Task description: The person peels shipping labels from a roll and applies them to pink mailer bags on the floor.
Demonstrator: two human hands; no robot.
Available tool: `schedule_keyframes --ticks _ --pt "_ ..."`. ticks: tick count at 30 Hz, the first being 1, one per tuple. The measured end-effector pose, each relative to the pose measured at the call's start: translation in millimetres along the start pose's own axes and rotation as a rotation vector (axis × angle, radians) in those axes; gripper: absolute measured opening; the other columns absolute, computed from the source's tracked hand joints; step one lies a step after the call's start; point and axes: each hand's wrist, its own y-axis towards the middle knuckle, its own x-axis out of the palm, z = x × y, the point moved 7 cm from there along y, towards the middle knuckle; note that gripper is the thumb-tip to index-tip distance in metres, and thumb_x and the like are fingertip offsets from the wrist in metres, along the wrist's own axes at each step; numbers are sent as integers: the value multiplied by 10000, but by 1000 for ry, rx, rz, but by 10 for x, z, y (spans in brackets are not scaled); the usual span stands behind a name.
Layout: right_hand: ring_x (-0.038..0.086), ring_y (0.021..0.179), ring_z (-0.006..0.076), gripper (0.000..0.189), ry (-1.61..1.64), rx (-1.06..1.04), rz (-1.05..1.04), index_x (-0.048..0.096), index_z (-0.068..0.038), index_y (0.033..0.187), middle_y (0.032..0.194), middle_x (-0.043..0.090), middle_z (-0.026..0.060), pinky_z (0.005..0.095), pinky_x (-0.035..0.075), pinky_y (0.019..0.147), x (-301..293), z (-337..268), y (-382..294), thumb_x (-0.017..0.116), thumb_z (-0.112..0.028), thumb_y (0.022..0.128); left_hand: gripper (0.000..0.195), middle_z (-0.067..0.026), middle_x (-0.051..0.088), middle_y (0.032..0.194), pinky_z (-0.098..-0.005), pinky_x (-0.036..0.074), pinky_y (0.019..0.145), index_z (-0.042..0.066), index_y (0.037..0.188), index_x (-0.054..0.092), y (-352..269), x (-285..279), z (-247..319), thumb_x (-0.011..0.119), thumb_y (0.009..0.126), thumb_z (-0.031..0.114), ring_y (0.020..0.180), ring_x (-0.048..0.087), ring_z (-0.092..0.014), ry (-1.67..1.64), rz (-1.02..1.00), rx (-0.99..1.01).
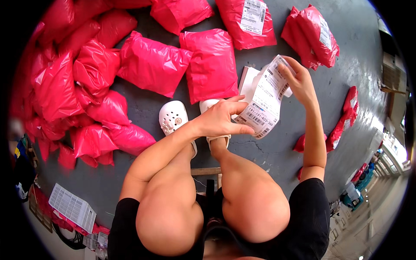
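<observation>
A curved strip of printed shipping labels (pixel 267 94) hangs between my two hands, with barcodes and writing on it. My right hand (pixel 297 76) grips its upper end between thumb and fingers. At the strip's lower left edge is my left hand (pixel 224 118), thumb and fingers spread around the edge; whether they pinch it I cannot tell. A white stack of labels or paper (pixel 247 78) lies partly hidden behind the strip. Just beyond my left hand, a pink plastic mailer bag (pixel 209 65) lies flat, with another pink mailer (pixel 154 63) touching its left side.
Many filled pink mailers (pixel 58 94) are heaped at the left. A labelled mailer (pixel 248 24) and a labelled bundle (pixel 310 35) lie farther out. More pink packages (pixel 344 120) are at the right. White clogs (pixel 174 117) are on my feet. Printed sheets (pixel 72 208) lie at lower left.
</observation>
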Motion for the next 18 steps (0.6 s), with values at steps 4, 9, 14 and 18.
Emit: schedule_keyframes --ticks 4,9,14,18 --pt "442 1277 326 824 37 -287 -205 371 -29 1400 1379 455 183 388 354 1031 279 -540 -544 699 -458 777 342 -114 681 946 -316 494 803 6 1089 602 10 112 11 688 830 212 912 627 -150 -289 171 -110" --pt "632 865 160 464 13 118 -525 585 15 1194 947 677 124 322 489 730 625 -333 -781 640 -318 874 472 -152 661 1014 -314 492 818 1 1268 515 -177 223 -41 643 843 159 927 631 -173 -185 95 -95" --pt "624 766 122 382 247 251 -410 625 33 1121 925 673 71 286 508 664 62 178 -566 566 -297 938 523 -135 637 1149 -326 469 878 12 1312 478 -380 169 -198 650 830 122 1013 608 -176 -73 -87 -269" --pt "637 833 111 307 353 -27 329 636 42 1091 955 679 81 278 527 717 -880 -111 -1 525 -216 966 532 -212 635 1082 -381 478 865 49 1276 512 -508 -19 -635 657 779 172 990 631 -314 355 -43 -473"
